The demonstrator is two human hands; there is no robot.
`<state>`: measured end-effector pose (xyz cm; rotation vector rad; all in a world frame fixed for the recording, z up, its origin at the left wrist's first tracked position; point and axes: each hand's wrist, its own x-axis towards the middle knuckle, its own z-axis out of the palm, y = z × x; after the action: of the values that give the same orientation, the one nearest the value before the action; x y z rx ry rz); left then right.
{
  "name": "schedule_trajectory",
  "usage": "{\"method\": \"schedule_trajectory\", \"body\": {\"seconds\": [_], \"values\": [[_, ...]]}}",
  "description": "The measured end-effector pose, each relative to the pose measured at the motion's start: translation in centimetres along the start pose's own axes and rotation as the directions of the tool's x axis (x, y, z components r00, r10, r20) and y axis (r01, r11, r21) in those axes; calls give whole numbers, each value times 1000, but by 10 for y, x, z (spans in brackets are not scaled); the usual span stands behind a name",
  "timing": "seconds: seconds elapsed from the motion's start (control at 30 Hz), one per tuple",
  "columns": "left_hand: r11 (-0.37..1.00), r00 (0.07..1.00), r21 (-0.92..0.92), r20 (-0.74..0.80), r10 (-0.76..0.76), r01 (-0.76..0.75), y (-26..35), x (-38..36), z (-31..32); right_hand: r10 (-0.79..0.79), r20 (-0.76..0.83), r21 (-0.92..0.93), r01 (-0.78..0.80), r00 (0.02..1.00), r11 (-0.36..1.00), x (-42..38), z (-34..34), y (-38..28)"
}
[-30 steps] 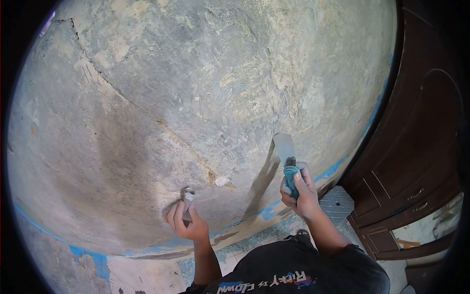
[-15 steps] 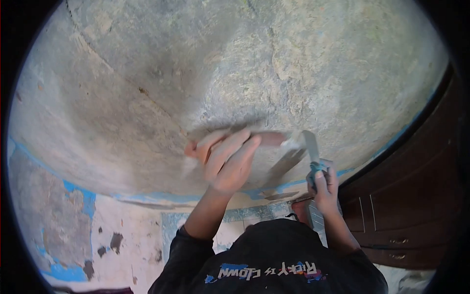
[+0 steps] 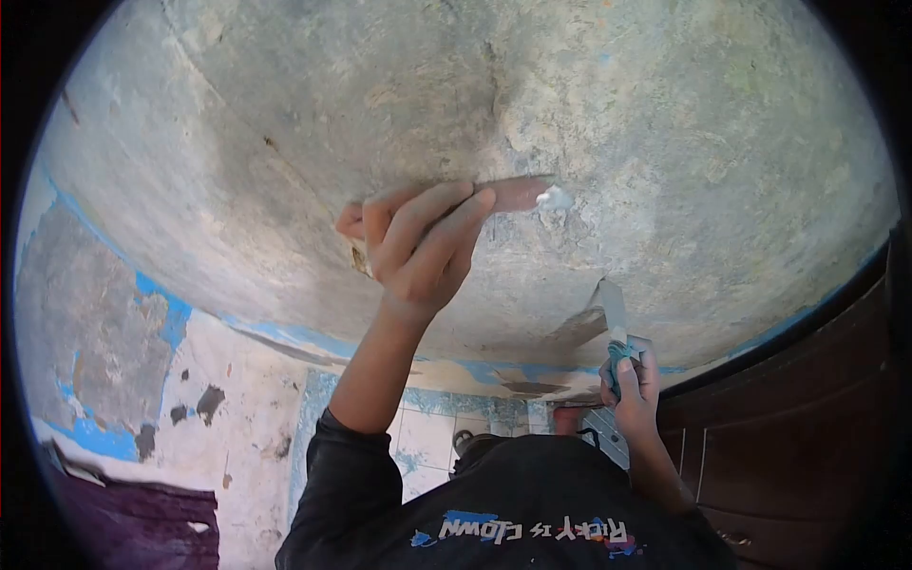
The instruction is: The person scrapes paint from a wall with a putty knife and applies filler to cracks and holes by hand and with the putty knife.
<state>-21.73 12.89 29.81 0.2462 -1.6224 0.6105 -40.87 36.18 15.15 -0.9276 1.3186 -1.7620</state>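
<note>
My left hand (image 3: 418,237) is closed on a flat reddish-brown spreader (image 3: 518,195), held against or very close to the rough grey wall (image 3: 380,114). A lump of white putty (image 3: 554,198) sits at the spreader's right end. Lower on the right, my right hand (image 3: 632,380) grips a putty knife (image 3: 614,309) by its teal handle. Its metal blade points up toward the wall and throws a shadow on it. Part of the spreader is hidden behind my left fingers.
Dark brown wooden furniture (image 3: 807,437) with panels stands at the right. On the left, a side wall (image 3: 114,351) has peeling blue paint and patches. Purple cloth (image 3: 142,513) hangs at the lower left. Pale floor tiles (image 3: 423,437) show below the wall.
My left hand has moved up the wall with the spreader and putty, away from the putty knife. My right hand has shifted slightly down and right, still gripping the knife.
</note>
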Motion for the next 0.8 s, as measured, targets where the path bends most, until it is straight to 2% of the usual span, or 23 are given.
{"method": "schedule_trajectory", "body": {"seconds": [0.07, 0.17, 0.27, 0.37, 0.47, 0.57, 0.7, 0.8], "values": [[1000, 1000, 18, 20, -1, 1, 6, 5, -1, -43, 15, -14, 43, 999, 999, 4, -2, -1], [995, 998, -91, 40, 39, -35, 26, -43, 10, -80, 47, -7, 81, 996, 997, 9, -5, -4], [986, 974, -103, 170, 148, -132, 42, -63, 6, -99, 79, 36, 96, 992, 995, 11, -8, 2], [997, 996, -74, 94, -7, 14, 37, -57, 8, -106, 119, 48, 101, 987, 994, 16, -8, 4], [985, 986, 36, -24, -168, 169, 26, -19, 6, -95, 155, 99, 81, 983, 992, 19, -6, 3], [999, 999, -15, 14, -39, 39, 38, -31, 13, -65, 140, 140, 45, 988, 989, 17, -1, 1], [988, 985, -97, 138, -107, 121, 71, -84, 15, -92, 183, 101, 74, 979, 992, 21, -9, 0], [989, 988, 4, 54, -147, 147, 79, -65, 16, -88, 174, 143, 63, 981, 988, 23, -10, 5]]}}
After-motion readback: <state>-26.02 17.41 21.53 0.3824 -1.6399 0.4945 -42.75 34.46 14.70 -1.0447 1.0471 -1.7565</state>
